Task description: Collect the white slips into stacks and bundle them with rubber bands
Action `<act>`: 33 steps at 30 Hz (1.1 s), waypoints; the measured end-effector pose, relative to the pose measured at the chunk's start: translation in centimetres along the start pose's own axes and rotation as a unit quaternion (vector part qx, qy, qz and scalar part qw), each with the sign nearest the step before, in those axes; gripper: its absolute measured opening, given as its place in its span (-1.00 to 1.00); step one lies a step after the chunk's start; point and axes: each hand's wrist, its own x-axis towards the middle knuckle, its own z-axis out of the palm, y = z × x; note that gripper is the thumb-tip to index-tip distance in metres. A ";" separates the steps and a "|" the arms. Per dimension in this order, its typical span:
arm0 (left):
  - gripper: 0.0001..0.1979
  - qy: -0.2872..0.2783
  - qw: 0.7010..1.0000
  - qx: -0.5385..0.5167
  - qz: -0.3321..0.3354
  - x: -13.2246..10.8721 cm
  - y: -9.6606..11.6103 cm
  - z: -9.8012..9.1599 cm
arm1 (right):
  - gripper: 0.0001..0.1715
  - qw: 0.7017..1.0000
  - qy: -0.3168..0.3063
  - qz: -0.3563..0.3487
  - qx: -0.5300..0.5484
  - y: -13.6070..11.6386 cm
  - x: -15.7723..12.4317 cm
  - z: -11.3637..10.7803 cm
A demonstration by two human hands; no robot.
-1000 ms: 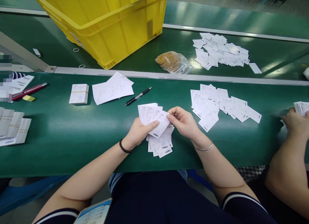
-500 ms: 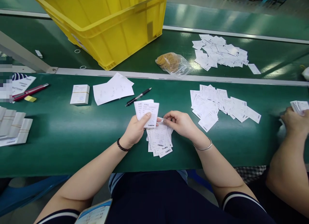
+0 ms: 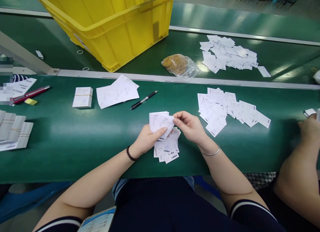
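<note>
My left hand (image 3: pixel 147 137) is closed on a small stack of white printed cards (image 3: pixel 157 121), its thumb pressed on the front. Between the thumb and fingers of my right hand (image 3: pixel 188 124) is the upper right corner of a tilted card (image 3: pixel 166 124) lying over that stack. Below the hands, a loose heap of the same cards (image 3: pixel 167 146) rests on the green table, partly covered by the held ones. Farther right lies a spread of loose cards (image 3: pixel 217 110). A black pen (image 3: pixel 143 100) is left of the hands, beyond them.
A large yellow crate (image 3: pixel 130 34) stands behind the metal strip, beside a clear bag of brown rubber bands (image 3: pixel 178 65) and another card pile (image 3: pixel 230 54). Banded card stacks (image 3: pixel 16 130) and a banded block (image 3: pixel 82 97) sit left. A co-worker's hand (image 3: pixel 310 127) is at right.
My left hand has moved right and slightly down with its cards. My right hand has come up from the heap and now pinches a card at the stack.
</note>
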 end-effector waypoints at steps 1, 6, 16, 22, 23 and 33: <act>-0.71 0.005 1.000 -0.001 0.002 0.0 -0.1 0.0 | -0.69 1.000 0.002 -0.001 0.005 0.0 0.0 0.1; -0.70 0.026 1.000 -0.002 0.009 0.0 -0.2 0.0 | -0.69 1.000 0.015 0.019 0.014 0.3 0.0 0.1; -0.61 0.041 0.999 -0.026 0.020 0.1 -0.5 -0.2 | -0.71 1.000 0.011 0.007 0.008 0.3 -0.1 0.2; -0.62 0.073 0.995 -0.049 0.050 0.1 -0.4 -0.3 | -0.69 0.999 0.012 0.011 -0.049 0.2 -0.1 -0.2; -0.63 0.090 0.992 -0.059 0.063 0.3 -0.2 -0.5 | -0.70 0.998 0.008 0.016 -0.056 0.2 -0.1 -0.4; -0.58 0.184 0.964 -0.127 0.144 1.3 2.6 -2.4 | -0.84 0.954 -0.106 0.084 -0.266 -0.2 0.1 -0.4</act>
